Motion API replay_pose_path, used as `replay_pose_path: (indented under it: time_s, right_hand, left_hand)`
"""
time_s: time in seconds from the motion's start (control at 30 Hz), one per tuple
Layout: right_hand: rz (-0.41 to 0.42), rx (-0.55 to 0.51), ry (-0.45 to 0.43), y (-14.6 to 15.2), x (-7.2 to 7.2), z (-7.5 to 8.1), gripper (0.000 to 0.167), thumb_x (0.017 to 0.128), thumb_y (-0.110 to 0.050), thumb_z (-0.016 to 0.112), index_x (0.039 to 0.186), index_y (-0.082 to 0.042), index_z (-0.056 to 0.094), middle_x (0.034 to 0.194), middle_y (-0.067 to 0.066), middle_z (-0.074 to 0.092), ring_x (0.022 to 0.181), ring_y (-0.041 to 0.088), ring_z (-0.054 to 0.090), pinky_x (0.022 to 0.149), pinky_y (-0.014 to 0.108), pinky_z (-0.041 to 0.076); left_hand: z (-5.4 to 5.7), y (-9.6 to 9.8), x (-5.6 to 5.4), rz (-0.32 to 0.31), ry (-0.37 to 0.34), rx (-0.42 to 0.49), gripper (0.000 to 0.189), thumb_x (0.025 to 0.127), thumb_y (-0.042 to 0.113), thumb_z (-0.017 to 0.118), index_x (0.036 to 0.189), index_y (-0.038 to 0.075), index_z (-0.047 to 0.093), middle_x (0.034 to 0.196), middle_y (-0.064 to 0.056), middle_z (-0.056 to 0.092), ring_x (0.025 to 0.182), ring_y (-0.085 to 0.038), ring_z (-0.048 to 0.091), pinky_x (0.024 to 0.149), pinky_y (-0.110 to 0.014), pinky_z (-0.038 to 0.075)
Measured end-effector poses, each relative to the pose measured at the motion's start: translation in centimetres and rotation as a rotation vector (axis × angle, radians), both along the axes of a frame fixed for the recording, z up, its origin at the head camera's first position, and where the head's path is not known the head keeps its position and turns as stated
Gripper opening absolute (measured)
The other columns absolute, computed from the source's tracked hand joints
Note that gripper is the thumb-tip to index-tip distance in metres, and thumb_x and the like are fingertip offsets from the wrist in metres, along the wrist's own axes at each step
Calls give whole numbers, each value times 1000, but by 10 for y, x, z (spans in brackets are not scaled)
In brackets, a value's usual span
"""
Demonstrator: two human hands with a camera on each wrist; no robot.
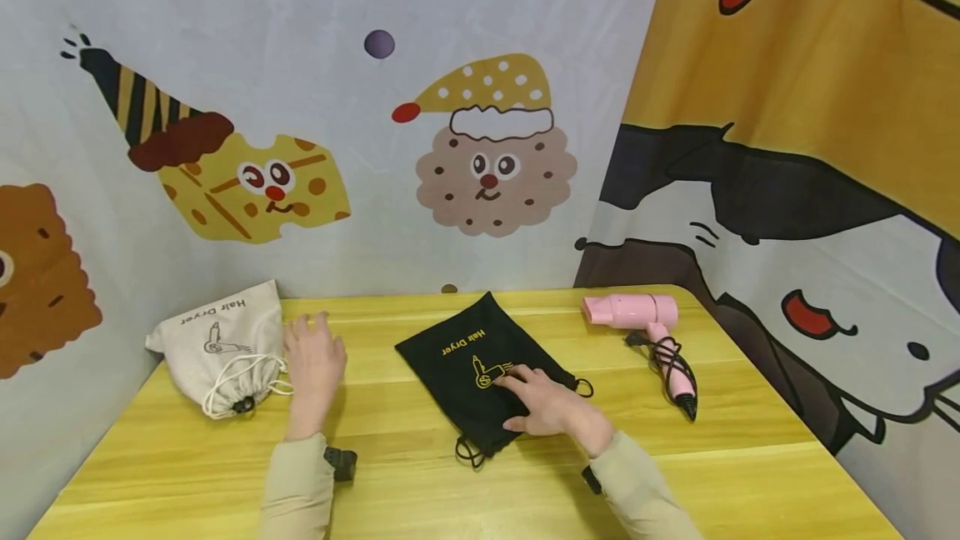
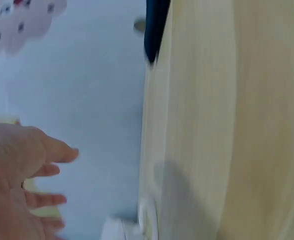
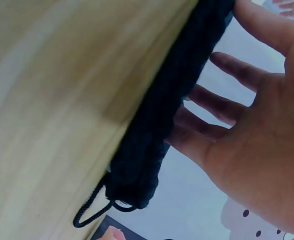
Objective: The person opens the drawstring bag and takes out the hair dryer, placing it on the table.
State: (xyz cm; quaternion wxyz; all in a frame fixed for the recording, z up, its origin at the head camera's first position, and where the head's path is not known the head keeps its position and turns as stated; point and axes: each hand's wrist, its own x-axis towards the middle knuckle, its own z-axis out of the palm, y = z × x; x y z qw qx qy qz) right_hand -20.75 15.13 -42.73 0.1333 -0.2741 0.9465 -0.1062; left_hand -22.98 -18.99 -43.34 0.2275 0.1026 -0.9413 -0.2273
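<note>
On the bench (image 1: 405, 498), the black pouch (image 1: 467, 386) lies flat, presumably because it's empty; my right hand (image 1: 546, 402), loosely spread, touches without gripping, perhaps steadying it. My left hand (image 1: 315, 361), unfurled, holds nothing beside the cream pouch (image 1: 197, 344).

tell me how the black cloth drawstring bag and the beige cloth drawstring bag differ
The black cloth drawstring bag lies fairly flat; the beige cloth drawstring bag looks fuller, its neck gathered. The black bag's print is yellow, while the beige bag's is dark. Both read "Hair Dryer".
</note>
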Motion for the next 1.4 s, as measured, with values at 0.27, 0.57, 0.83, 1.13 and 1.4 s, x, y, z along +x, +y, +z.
replay_pose_path:
  time_s: [0.27, 0.57, 0.83, 1.13, 1.4]
  right_hand:
    - [-3, 37, 3, -1, 2, -4, 56, 86, -39, 66, 136, -18, 50, 143, 12, 41, 130, 35, 39, 99, 51, 43]
    - [-29, 35, 13, 2, 2, -5, 53, 85, -40, 67, 131, -18, 54, 143, 10, 41, 129, 33, 39, 99, 50, 43]
    - [-81, 28, 1, 8, 5, -5, 51, 84, -40, 69, 129, -19, 56, 141, 10, 43, 128, 34, 40, 99, 50, 43]
    - [-197, 37, 49, 19, 6, -5, 52, 81, -41, 71, 127, -19, 58, 135, 9, 47, 119, 32, 45, 93, 51, 47]
    - [-283, 73, 48, 31, 0, -7, 54, 83, -43, 69, 130, -18, 56, 143, 14, 42, 126, 38, 42, 92, 60, 44]
  left_hand:
    - [-1, -55, 16, 184, -325, 169, 56, 86, 6, 44, 137, -8, 27, 142, -51, -5, 130, -67, -16, 95, -84, -3]
    - [2, -80, 21, 388, -401, 238, 82, 84, 19, 56, 145, -8, 9, 142, -50, -9, 132, -67, -4, 101, -76, 15]
    - [4, -83, 26, 374, -384, 281, 68, 84, 12, 49, 139, -13, 18, 135, -51, 9, 118, -70, 23, 93, -76, 28]
    - [5, -85, 31, 329, -362, 244, 65, 82, 12, 52, 134, -14, 23, 129, -52, 17, 112, -70, 28, 88, -73, 36]
    - [7, -77, 32, 303, -374, 210, 68, 79, 16, 58, 131, -14, 25, 127, -50, 19, 108, -69, 32, 86, -70, 41]
